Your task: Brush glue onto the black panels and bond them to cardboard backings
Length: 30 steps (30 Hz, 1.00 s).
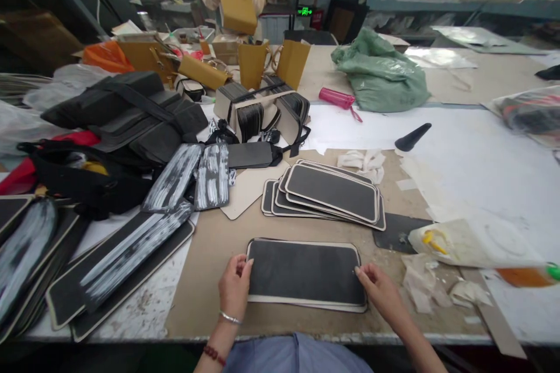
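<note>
Black panel (304, 271): while it lies flat on the brown board (210, 227), here's the grip!
Left hand (234, 285): pinching its left end.
Right hand (380, 284): pinching its right end.
Pale edge (306, 302): even pressure should keep it square.

A flat black rectangular panel (304, 271) wears a narrow beige border.
White streaks stripe a dark rectangular piece (212, 178); a crumpled plastic bag (382, 76) shows green, a small cylindrical pouch (336, 97) magenta.

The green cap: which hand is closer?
Right. The right hand is left of the green cap, at the right end of the black board; the left hand is farther off, at the board's left end.
</note>
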{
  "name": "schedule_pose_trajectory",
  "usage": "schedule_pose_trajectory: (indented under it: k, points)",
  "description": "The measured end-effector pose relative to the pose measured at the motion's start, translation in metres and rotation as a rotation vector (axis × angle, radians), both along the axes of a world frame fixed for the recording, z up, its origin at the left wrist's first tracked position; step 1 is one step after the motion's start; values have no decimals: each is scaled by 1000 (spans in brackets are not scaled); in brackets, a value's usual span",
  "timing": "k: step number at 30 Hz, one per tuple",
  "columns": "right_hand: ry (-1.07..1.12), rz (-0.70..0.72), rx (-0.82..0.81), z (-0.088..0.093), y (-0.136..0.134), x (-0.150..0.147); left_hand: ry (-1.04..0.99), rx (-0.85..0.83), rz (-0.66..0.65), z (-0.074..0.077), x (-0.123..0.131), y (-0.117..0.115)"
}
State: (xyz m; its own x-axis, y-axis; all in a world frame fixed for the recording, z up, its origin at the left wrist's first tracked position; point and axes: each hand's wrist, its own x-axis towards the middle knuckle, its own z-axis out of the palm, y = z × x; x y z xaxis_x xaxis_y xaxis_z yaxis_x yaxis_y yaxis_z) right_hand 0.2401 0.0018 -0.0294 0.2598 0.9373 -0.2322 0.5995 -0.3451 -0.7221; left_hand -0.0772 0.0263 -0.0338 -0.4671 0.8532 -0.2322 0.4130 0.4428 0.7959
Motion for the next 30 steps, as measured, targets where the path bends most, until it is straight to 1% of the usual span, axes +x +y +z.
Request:
schedule_pose_trajectory:
  k: [4,7,10,14,19,24,30]
  points:
    - [-97,33,-2,-14,-2,2,52,-6,-28,-2,0,-2]
    - [-146,52,-20,-18,-5,3,68,-7,-41,-4,0,-3]
    - [-167,85,-44,-19,-5,5,73,-3,-42,-5,0,-3]
    - [-201,128,-34,-19,-2,6,57,14,-30,-8,0,-5]
    - [-229,128,-38,-20,0,7,67,44,-21,-16,-1,-8]
    - [-273,124,-49,-22,0,6,121,100,-63,-22,-3,-11]
    - [-328,114,-36,-19,-1,0,211,214,-129,-22,-7,-17]
